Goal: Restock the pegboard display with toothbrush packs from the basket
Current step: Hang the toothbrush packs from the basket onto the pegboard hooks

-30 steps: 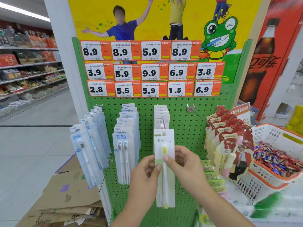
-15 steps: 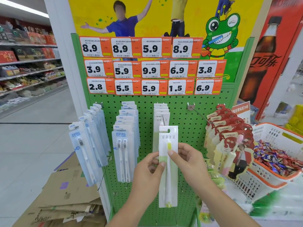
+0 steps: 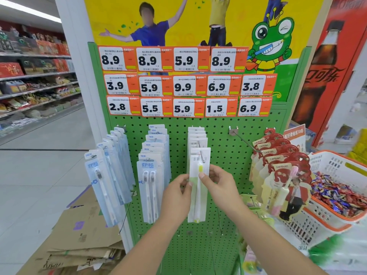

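Observation:
A white toothbrush pack (image 3: 198, 197) with a yellow-green brush hangs upright in front of the green pegboard (image 3: 230, 167). My left hand (image 3: 175, 197) pinches its left edge and my right hand (image 3: 220, 187) pinches its right edge, thumb on the front. The pack's top hole is over the tip of the third hook (image 3: 202, 155), in front of the white packs (image 3: 196, 137) hanging there. Blue packs (image 3: 111, 175) hang on the left hook and twin-brush packs (image 3: 151, 175) on the one beside it. The hook (image 3: 244, 141) right of the white packs is bare.
Red children's toothbrush packs (image 3: 282, 175) hang at the right. A white and orange basket (image 3: 337, 171) of wrapped sweets stands beyond them. Flattened cardboard (image 3: 83, 239) lies on the floor at lower left. Price tags (image 3: 186, 84) fill the board's top.
Both hands have raised the white pack and brought it to the third hook, where its top now overlaps the hook's tip and the packs behind.

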